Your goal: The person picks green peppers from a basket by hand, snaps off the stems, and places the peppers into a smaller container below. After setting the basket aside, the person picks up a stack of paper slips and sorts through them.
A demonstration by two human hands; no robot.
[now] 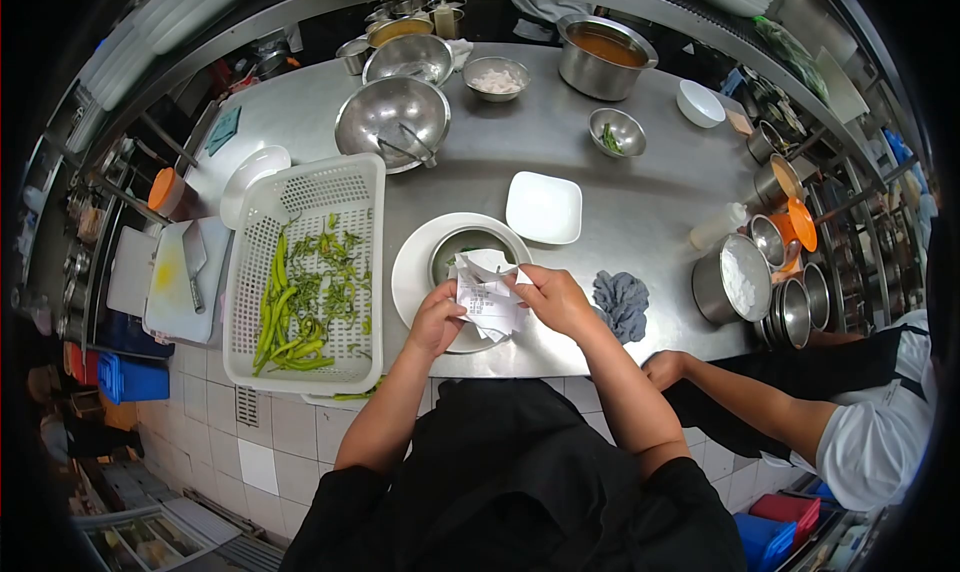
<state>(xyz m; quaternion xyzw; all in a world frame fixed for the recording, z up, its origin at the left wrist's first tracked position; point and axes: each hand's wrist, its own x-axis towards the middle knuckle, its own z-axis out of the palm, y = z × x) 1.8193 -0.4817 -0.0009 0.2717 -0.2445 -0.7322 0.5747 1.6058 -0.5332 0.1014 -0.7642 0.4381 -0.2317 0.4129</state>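
Several paper slips (487,300), printed like receipts, are held between my two hands over the near edge of the steel table. My left hand (437,319) pinches their left side, and my right hand (553,297) grips the right side with thumb and fingers. Beneath the slips, a metal bowl (443,255) sits on a white plate (409,272); the paper and my hands hide part of both. A square white dish (544,208) lies just beyond my right hand. To the right of that hand is a crumpled grey cloth (621,305).
A white perforated basket (375,197) of green chillies stands at left, beside cutting boards with a knife (194,262). Metal bowls (392,122) and a large pot (607,57) are farther back. Another person's arm (750,397) reaches in at right, near a pot of white contents (732,278).
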